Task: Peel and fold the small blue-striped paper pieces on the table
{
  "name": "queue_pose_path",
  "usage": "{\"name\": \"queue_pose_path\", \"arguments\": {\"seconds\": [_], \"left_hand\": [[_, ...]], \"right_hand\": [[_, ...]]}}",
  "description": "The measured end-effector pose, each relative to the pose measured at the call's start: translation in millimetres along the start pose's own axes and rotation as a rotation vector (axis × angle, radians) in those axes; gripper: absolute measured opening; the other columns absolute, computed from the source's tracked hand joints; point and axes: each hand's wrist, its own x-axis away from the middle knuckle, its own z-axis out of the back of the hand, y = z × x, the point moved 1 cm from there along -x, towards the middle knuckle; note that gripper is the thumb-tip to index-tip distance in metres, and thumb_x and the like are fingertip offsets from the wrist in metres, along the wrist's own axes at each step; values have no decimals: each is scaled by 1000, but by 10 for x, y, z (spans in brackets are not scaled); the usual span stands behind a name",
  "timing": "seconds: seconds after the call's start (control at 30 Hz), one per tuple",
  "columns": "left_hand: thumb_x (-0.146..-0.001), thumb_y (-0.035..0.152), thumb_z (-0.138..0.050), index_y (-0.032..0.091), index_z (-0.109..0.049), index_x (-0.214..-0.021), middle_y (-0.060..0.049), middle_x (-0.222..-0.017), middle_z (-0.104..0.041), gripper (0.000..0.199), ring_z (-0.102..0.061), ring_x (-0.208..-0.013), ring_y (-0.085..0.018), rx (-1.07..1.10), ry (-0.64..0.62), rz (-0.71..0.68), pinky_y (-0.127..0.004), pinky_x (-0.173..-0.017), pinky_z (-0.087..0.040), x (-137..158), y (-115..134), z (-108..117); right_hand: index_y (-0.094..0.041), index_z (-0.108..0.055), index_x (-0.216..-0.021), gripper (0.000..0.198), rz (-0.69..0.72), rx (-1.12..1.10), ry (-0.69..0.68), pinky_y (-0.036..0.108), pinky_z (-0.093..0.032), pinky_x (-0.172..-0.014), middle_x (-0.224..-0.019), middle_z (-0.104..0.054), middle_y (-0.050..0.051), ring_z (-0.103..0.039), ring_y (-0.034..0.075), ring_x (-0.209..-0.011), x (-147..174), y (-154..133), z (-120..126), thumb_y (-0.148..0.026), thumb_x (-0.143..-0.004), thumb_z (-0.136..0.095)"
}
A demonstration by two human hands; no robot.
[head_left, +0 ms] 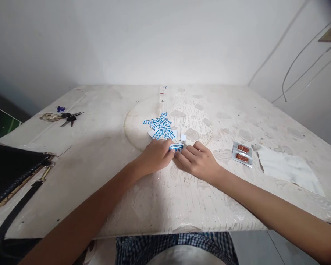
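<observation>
Between my two hands is a small white piece of paper with blue print (pixel 175 147). The fingers of my left hand (pixel 156 154) are closed on its left end. My right hand (pixel 198 161), curled, pinches the right end. Just beyond them lies a loose pile of paper cut-outs with blue outlines (pixel 162 124), some resting on a white sheet (pixel 175 133). A small white square (pixel 183 137) lies flat beyond the held piece. My fingers partly cover the held paper.
Right of my hands is a silver blister pack with two red-brown pieces (pixel 242 154), beside a whitish cloth or paper (pixel 289 169). Keys (pixel 69 117) lie at the left on the table (pixel 99 121), above a black bag (pixel 13 173) with a strap. A wall stands behind.
</observation>
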Motion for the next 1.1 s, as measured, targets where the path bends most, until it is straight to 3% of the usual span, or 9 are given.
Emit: {"name": "queue_pose_path", "arguments": {"seconds": [0.3, 0.4, 0.53, 0.7, 0.9, 1.1], "left_hand": [[-86, 27, -38, 16, -48, -87, -2, -68, -54, 15, -52, -67, -17, 5, 24, -5, -29, -65, -37, 8, -39, -49], [-88, 26, -33, 15, -48, -84, -4, -74, -57, 18, -52, -70, -18, -23, 22, -24, -30, -65, -37, 2, -49, -54], [-90, 25, -29, 15, -48, -88, -6, -81, -59, 22, -54, -77, -19, -37, -3, -50, -31, -69, -37, -5, -30, -38], [-91, 25, -26, 14, -49, -96, -7, -84, -61, 26, -55, -81, -19, -58, -20, -66, -33, -76, -37, -2, -1, -22], [-90, 24, -28, 14, -47, -101, -8, -94, -62, 24, -56, -87, -21, -99, -15, -47, -34, -78, -37, -11, -8, -61], [-90, 22, -29, 13, -46, -101, -9, -93, -62, 22, -57, -87, -22, -90, 14, -57, -36, -78, -38, -19, -23, -104]], "right_hand": [[-18, -57, -73, 25, -42, 8, -76, 34, -27, -58, -62, -52, 4, -46, 18, -65, -37, -34, 69, -25, -88, -39], [-15, -58, -90, 22, -210, -94, -66, 34, -33, -63, -75, -55, 7, -48, 19, -70, -61, 20, 132, -29, -86, -42], [-16, -47, -115, 34, -401, -443, -65, 32, -39, -69, -90, -56, 8, -50, 18, -77, -75, 113, 117, -23, -82, -46], [-19, -56, -97, 20, -433, -620, -62, 29, -39, -69, -77, -55, 2, -50, 13, -67, -66, 164, 60, -14, -81, -45], [-19, -53, -105, 28, -519, -742, -83, 24, -39, -57, -71, -54, 0, -48, 11, -58, -73, 166, 55, -15, -79, -45], [-20, -53, -106, 28, -550, -829, -83, 22, -39, -55, -70, -54, -1, -47, 10, -57, -82, 153, 16, -15, -79, -45]]}}
